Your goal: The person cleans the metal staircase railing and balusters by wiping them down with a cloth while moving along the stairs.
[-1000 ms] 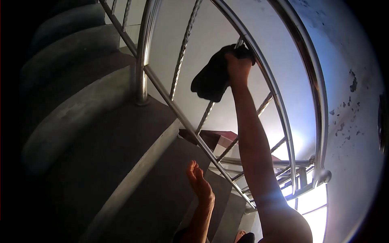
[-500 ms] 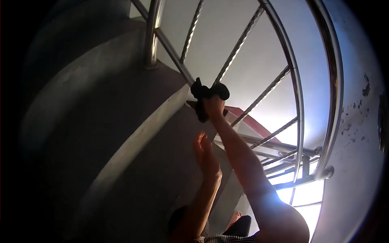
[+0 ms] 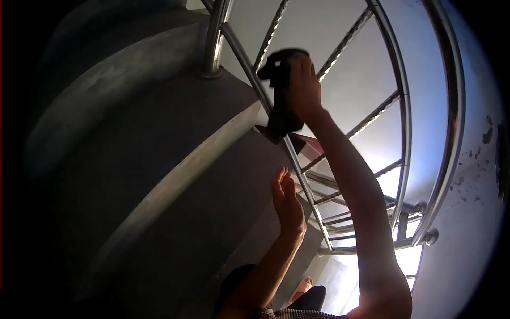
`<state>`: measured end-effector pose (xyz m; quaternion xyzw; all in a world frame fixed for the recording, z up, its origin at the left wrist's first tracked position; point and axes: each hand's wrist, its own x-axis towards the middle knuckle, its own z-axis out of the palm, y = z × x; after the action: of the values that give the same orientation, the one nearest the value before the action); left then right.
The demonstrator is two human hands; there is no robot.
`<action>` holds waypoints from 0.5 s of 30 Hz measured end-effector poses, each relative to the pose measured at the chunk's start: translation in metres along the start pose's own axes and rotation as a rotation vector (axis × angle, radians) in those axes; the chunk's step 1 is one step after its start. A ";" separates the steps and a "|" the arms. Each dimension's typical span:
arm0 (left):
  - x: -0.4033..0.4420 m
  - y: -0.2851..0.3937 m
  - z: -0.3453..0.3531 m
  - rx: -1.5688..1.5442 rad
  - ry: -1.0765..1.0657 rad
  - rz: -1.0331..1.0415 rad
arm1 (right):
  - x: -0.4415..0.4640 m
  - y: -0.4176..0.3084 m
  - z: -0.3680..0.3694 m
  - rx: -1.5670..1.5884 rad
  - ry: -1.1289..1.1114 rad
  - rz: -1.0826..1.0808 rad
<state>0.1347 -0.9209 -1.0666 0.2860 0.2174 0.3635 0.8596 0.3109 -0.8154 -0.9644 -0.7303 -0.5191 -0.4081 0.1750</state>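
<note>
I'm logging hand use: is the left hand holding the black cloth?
No, the right hand grips the black cloth, while the left hand is raised with nothing visible in it.

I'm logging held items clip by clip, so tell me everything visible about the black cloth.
The black cloth looks soft and plain, bunched and creased, with blurred edges. The right hand grips its right side. A lobe juts left at the top, beside a small gap showing light; the rest extends below the hand, overlapping the lower rail in view. Whether it presses on that rail, I can't tell.
</note>
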 end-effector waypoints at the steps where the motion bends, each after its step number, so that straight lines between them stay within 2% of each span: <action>1: 0.003 0.001 -0.001 0.009 0.009 0.007 | 0.012 0.005 0.016 -0.025 0.068 0.003; 2: 0.006 0.001 -0.003 0.014 0.022 0.007 | 0.021 0.008 0.034 -0.051 0.143 0.004; 3: 0.009 0.002 -0.005 0.020 0.032 0.009 | 0.023 0.011 0.056 -0.097 0.074 0.114; 4: 0.012 0.004 -0.006 0.026 0.036 0.022 | 0.017 0.006 0.078 -0.086 0.083 0.114; 6: 0.018 0.009 -0.010 0.029 0.054 -0.005 | 0.006 -0.013 0.109 0.202 -0.242 0.589; 7: 0.022 0.007 -0.012 0.025 0.060 0.010 | 0.007 -0.012 0.114 0.214 -0.245 0.589; 9: 0.033 0.005 -0.017 0.038 0.078 0.038 | 0.007 -0.007 0.103 0.134 -0.530 0.443; 10: 0.032 0.000 -0.018 0.050 0.089 0.057 | -0.003 -0.004 0.105 0.123 -0.550 0.454; 12: 0.035 -0.007 -0.018 0.073 0.096 0.036 | -0.006 -0.004 0.107 -0.089 -0.521 0.278; 15: 0.036 -0.010 -0.020 0.106 0.096 0.025 | -0.056 -0.010 0.092 -0.154 -0.568 0.225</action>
<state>0.1512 -0.8932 -1.0937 0.3158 0.2736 0.3753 0.8274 0.3333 -0.7829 -1.0653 -0.8790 -0.4309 -0.2039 0.0113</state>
